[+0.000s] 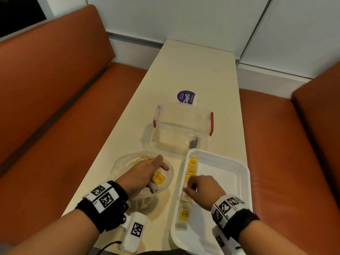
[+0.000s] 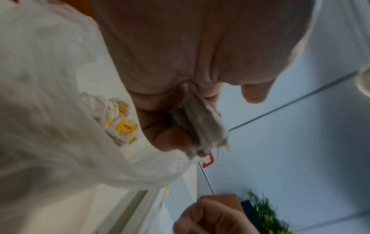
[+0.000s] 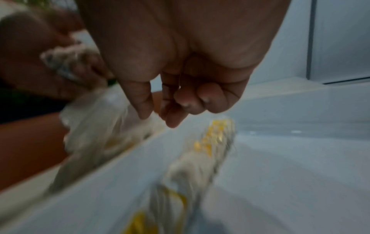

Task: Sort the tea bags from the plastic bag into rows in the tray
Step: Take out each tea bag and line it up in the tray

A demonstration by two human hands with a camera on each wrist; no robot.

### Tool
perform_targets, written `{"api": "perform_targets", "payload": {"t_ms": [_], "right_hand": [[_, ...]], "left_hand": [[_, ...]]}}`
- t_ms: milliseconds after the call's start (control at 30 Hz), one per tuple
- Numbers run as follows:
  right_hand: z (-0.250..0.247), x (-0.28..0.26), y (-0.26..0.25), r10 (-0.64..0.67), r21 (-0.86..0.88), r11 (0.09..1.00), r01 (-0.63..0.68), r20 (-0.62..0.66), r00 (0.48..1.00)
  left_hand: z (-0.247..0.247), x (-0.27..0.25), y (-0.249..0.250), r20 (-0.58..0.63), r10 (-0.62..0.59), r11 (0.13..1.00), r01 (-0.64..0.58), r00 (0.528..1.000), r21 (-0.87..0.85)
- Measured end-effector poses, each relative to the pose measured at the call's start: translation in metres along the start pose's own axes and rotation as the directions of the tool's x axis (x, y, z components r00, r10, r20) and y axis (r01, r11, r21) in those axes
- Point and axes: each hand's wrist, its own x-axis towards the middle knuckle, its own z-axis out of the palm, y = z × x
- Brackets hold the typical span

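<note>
My left hand [image 1: 145, 172] grips a small stack of white tea bags [image 1: 158, 179] with a yellow tag, just above the clear plastic bag [image 1: 123, 166]. In the left wrist view the stack [image 2: 202, 125] is pinched between thumb and fingers, and more yellow-tagged bags [image 2: 125, 126] lie inside the plastic bag [image 2: 50, 95]. My right hand [image 1: 193, 186] hovers over a row of tea bags [image 1: 184, 214] along the left wall of the white tray [image 1: 246, 181]. Its thumb and forefinger [image 3: 140, 104] point down, apart, and hold nothing above the row [image 3: 212, 142].
A clear lidless container [image 1: 184, 126] with red latches stands just beyond the tray and the bag. A purple round sticker [image 1: 186, 97] lies behind it. The narrow cream table [image 1: 184, 67] runs between orange bench seats [image 1: 55, 107]. The right part of the tray floor [image 3: 290, 174] is bare.
</note>
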Motion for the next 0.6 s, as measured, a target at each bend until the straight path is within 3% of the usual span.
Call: {"api": "perform_targets", "payload": {"t_ms": [100, 200, 467, 600], "right_hand": [[-0.024, 0.001, -0.022, -0.068, 0.162, 0.982, 0.094, -0.162, 0.984], [-0.038, 0.0, -0.048, -0.12, 0.274, 0.942, 0.192, -0.259, 0.958], [-0.039, 0.003, -0.064, -0.053, 0.315, 0.942, 0.113, -0.195, 0.979], [-0.04, 0.002, -0.062, -0.032, 0.358, 0.927, 0.112, -0.221, 0.975]], "left_hand": [[0.006, 0.001, 0.002, 0.016, -0.086, 0.967, 0.087, 0.996, -0.241], [0.013, 0.004, 0.004, 0.061, -0.076, 0.947, 0.092, 0.995, -0.309], [0.016, 0.004, 0.011, 0.053, -0.035, 0.941, 0.051, 0.998, -0.336], [0.014, 0.002, 0.012, 0.038, -0.016, 0.927, 0.03, 0.999, -0.374]]}}
